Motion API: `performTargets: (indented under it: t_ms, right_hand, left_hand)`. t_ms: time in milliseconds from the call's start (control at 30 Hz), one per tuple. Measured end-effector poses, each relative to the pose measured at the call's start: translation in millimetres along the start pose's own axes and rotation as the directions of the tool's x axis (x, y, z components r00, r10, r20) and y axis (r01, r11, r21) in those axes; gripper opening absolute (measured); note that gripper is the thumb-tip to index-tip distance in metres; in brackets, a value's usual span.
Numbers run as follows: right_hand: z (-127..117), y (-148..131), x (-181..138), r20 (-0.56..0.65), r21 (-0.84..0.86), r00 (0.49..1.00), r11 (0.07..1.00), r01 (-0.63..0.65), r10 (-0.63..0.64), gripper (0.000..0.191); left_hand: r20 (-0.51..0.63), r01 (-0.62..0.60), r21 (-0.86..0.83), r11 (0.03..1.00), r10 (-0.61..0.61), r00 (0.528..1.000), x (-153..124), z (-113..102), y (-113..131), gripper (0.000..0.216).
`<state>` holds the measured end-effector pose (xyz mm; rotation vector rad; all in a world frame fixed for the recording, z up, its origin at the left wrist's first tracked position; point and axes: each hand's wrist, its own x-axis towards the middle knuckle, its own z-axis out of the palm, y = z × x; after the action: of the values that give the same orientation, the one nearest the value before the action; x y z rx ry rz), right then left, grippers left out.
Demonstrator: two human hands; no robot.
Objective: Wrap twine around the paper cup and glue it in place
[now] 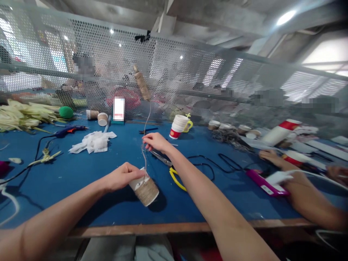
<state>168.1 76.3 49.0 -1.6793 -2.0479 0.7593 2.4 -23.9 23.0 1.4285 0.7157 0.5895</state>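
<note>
- Left hand [123, 176]: fingers [136, 173] curled tight around the bare white end of a paper cup [144, 190]; the cup is tilted on its side over the near part of the desk [81, 174], close to the front edge; whether it touches the surface cannot be told.
- Paper cup: the end away from the palm is wrapped in brown twine [143, 159]; a dark shadow lies under it.
- Right hand [156, 142]: fingers [148, 139] pinched together on the strand of twine, above and beyond the cup; the strand drops from the pinch to the cup's white part.
- Above the pinch the strand rises to a spool [141, 85] hanging against the perforated metal screen [190, 72] behind the desk.
- Scissors [174, 172] with yellow handles lie on the desk just beside the right forearm; a black cable [206, 166] loops beyond them.
- Farther back: a stack of cups [179, 127], white with a red base, next to a yellow handle; white netting [94, 141] bunched to the left; a glue gun [71, 129] near it; a green ball [66, 112] beside pale leaf strips [24, 116].
- Right edge: a co-worker's hand [269, 155] rests flat on the desk, well apart from the cup; a magenta tool [265, 183] lies just beside that person's forearm.
</note>
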Motion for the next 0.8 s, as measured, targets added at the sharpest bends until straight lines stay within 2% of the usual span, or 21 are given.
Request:
performTargets:
  t_ms: [133,200,300,467,633,700,733,800]
  right_hand:
    - [-31.8,31.6,2.0,-0.255,-0.207,0.958,0.960,-0.190,0.134,0.022]
    - [-39.0,44.9,-1.3,-0.285,-0.271,0.940,0.926,-0.264,0.185,0.020]
    - [-37.0,54.5,-8.1,-0.295,-0.321,0.932,0.896,-0.306,0.212,0.020]
    - [-20.2,44.1,-12.1,-0.253,-0.295,0.962,0.939,-0.177,0.101,0.026]
    - [-8.8,32.1,-5.1,-0.171,-0.153,0.985,0.987,-0.056,0.029,0.025]
    - [-8.5,31.4,2.9,-0.153,-0.079,0.988,0.996,-0.050,0.037,0.027]
    - [-9.6,31.4,8.8,-0.146,-0.042,0.988,0.998,-0.052,0.045,0.027]
    - [-14.2,31.1,24.5,-0.140,0.030,0.988,0.997,-0.067,0.071,0.027]
  left_hand:
    - [-0.022,-0.006,-0.018,1.000,0.005,1.000,1.5,-0.8,-1.9,0.044]
    - [-0.046,-0.024,-0.020,0.999,0.023,0.999,3.4,-1.7,-3.5,0.046]
    - [-0.092,-0.054,-0.035,0.998,0.051,0.994,6.3,-2.7,-5.1,0.049]
    - [-0.110,-0.060,-0.072,0.996,0.052,0.993,9.5,-2.7,-6.9,0.052]
    - [-0.178,-0.048,-0.008,0.999,0.045,0.983,16.9,-8.8,-11.2,0.054]
    - [-0.237,0.012,0.039,0.999,-0.002,0.972,21.6,-13.3,-11.3,0.054]
    - [-0.306,0.058,0.070,0.996,-0.034,0.951,23.9,-15.8,-10.5,0.055]
    - [-0.356,0.166,0.225,0.960,-0.078,0.931,27.5,-21.2,-7.1,0.053]
